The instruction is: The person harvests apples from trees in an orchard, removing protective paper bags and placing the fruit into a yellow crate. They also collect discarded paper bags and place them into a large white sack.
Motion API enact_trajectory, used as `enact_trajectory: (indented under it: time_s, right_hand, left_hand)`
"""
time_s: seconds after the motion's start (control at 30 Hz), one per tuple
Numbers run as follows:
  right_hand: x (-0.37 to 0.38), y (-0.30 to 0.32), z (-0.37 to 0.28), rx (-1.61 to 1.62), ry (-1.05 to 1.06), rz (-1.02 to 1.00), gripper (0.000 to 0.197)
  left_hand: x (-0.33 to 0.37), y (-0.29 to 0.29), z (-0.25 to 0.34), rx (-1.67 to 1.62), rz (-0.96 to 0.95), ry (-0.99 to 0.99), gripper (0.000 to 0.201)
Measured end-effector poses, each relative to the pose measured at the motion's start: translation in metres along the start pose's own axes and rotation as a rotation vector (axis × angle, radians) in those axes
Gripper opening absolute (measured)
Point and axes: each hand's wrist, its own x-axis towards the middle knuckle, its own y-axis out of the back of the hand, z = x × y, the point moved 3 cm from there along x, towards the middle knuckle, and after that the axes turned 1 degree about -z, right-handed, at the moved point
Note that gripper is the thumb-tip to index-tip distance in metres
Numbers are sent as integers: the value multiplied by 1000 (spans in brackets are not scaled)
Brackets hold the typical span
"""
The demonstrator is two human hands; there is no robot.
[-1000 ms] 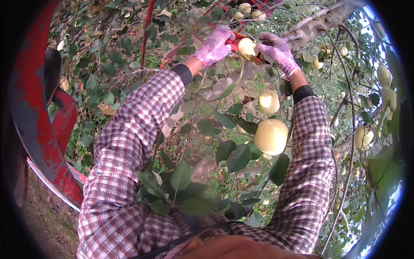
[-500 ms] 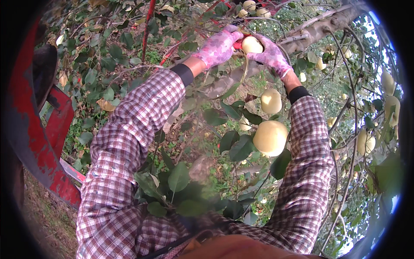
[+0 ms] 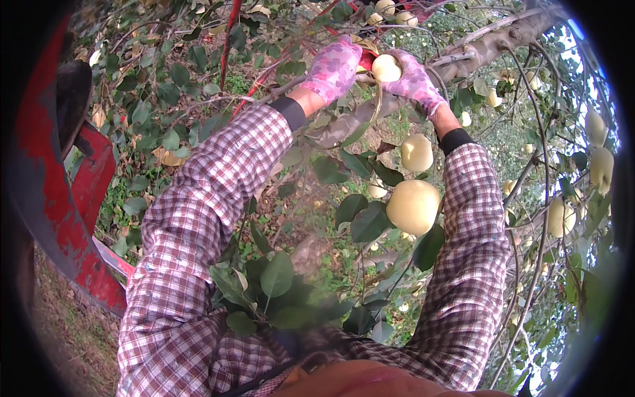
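Observation:
Both my hands wear pink patterned gloves and reach out to the far middle, among the branches. In my right hand [image 3: 413, 81] is a pale yellow apple [image 3: 386, 67], with the fingers curled round its far and right sides. Just left of it, my left hand [image 3: 333, 68] is closed on a red and tan paper bag [image 3: 366, 59]; its fingertips are partly hidden. A thin curved stem or strip hangs below the apple. Nearer to me, between my forearms, hang a large pale apple [image 3: 414, 207] and a smaller apple [image 3: 417, 153] beyond it.
A thick branch [image 3: 486, 49] runs from the upper right behind my hands. More apples [image 3: 561, 218] hang at the right among thin twigs. Leaves [image 3: 276, 274] stand close to my body. A worn red metal frame [image 3: 92, 178] rises at the left.
My left hand has drawn slightly left and back from the apple, and more of the red and tan paper shows beside it. My right hand stays around the apple.

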Motion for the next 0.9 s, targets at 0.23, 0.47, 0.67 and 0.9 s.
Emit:
enact_trajectory:
  time_s: [0.23, 0.47, 0.67, 0.9]
  right_hand:
    - [6, 0, 7, -3, -10, 13, 85]
    - [-3, 2, 8, -54, 114, 16, 79]
    - [-1, 8, 7, -88, 29, 83, 76]
    - [-13, 44, 11, 377, -232, 244, 69]
  left_hand:
    - [2, 2, -27, -168, 122, 336, 14]
    - [-14, 52, -50, -659, 416, 820, 16]
    - [-25, 53, -43, -506, 190, 563, 24]
    - [-23, 51, 3, -353, -127, 447, 41]
